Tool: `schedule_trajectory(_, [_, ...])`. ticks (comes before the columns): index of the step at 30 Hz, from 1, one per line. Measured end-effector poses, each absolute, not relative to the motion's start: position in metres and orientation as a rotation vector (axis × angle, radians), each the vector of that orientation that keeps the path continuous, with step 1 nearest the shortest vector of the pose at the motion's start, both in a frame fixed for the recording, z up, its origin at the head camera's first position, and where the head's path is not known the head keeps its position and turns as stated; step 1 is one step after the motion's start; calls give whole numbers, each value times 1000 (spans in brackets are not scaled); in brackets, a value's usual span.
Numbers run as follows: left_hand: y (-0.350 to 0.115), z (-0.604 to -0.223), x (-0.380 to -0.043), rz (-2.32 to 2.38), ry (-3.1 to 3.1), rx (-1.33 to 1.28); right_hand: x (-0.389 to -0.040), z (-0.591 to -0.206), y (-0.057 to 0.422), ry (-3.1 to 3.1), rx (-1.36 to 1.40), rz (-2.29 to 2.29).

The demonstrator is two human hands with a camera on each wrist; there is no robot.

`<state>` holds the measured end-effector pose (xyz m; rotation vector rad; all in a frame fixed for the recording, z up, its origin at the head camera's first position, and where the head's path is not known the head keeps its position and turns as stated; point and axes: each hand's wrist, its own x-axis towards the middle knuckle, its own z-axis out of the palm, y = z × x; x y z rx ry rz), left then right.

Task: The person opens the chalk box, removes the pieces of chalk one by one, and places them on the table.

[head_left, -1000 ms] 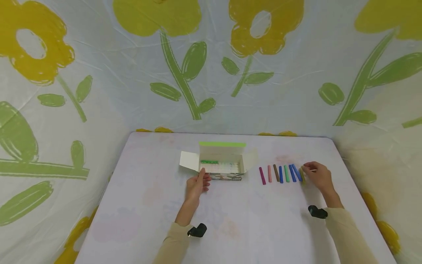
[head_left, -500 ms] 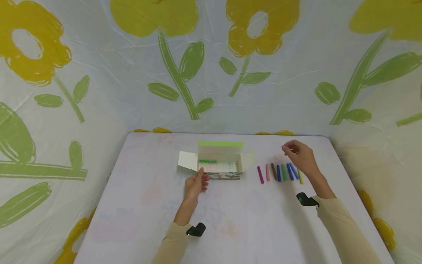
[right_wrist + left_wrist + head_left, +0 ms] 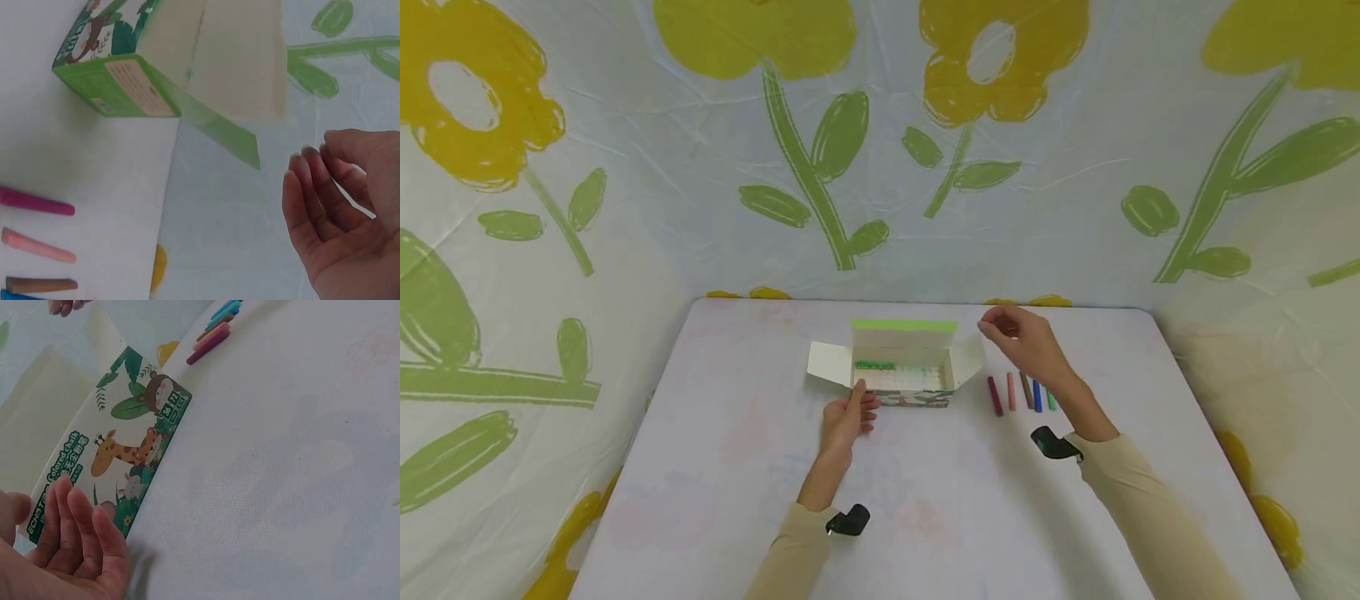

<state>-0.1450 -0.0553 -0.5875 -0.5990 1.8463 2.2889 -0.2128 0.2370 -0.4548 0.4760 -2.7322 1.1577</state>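
An open chalk box (image 3: 913, 399) with an animal print stands on the table, its lid and side flaps raised. At its front left corner, my left hand (image 3: 841, 423) holds the box, thumb at the rim and fingers along the printed front. My right hand (image 3: 1030, 343) is raised to the right of the box, thumb and fingers loosely bent, with nothing visible between them; dark smudges mark its fingertips in the right wrist view. Below it lies a row of chalk sticks: magenta (image 3: 995, 396), pink (image 3: 1011, 392), brown (image 3: 1026, 390), blue (image 3: 1037, 396) and green (image 3: 1051, 401).
Inside the box are a green strip (image 3: 875, 366) and pale contents too small to tell apart. The right flap (image 3: 967, 361) sticks out close to my right hand. Flower-printed cloth (image 3: 700, 167) surrounds the white table (image 3: 715, 467) at the back and sides.
My right hand has lifted from the yellow chalk at the row's right end and moved left toward the box. The right arm now hides that end. My left hand stays on the box.
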Motion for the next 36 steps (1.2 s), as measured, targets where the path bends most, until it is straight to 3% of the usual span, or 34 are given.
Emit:
schedule_trajectory(16, [-55,-588,-147,2310,1824,-590,-215,-492,150,-2728,1033,1231])
schedule_trajectory(29, [-59,-548,-136,2258,1853,-553,-228,-538,107,-2887,1154,1234])
schedule_trajectory(36, [-59,-545,-135,2279,1830,-551,-238,-546,100,-3061,1108,1235])
